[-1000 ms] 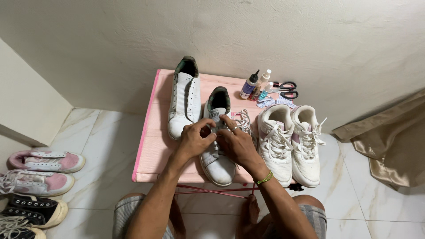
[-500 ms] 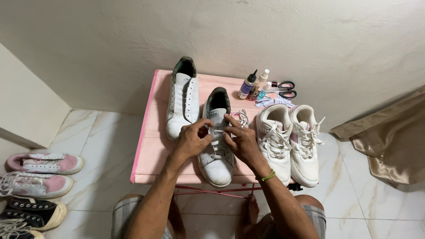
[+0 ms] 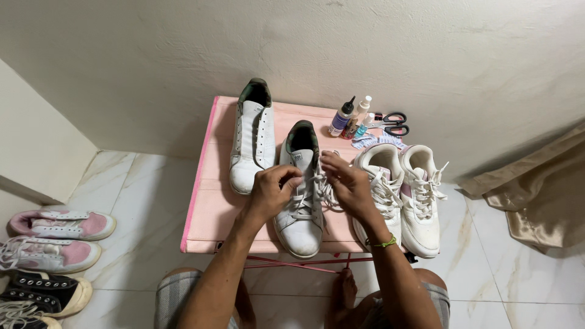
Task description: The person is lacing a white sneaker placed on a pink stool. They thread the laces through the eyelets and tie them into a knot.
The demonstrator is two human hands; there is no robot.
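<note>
My left hand (image 3: 272,191) is closed with its fingertips pinched on the white lace (image 3: 311,194) of the white sneaker (image 3: 300,195) in front of me, over the left side of the lacing. My right hand (image 3: 346,184) pinches the same lace from the other side, fingers curled, with a loose loop of it bunched between the hand and the shoe's tongue. A green band (image 3: 384,244) sits on that wrist. The sneaker lies on the pink table (image 3: 210,213), toe toward me and its dark-lined opening toward the wall, near the middle of the tabletop.

Just left of it and further back lies its unlaced mate (image 3: 253,137), also toe toward me. To the right stands a pair of chunky white trainers (image 3: 402,192), laced, side by side, the nearer one just beside my right hand. Behind them, at the table's far right corner, I see small bottles (image 3: 352,117) and black-handled scissors (image 3: 393,123). On the floor to my left lie pink-and-white sneakers (image 3: 58,237) and a black shoe (image 3: 42,291). A beige cloth (image 3: 536,195) is heaped to the right.
</note>
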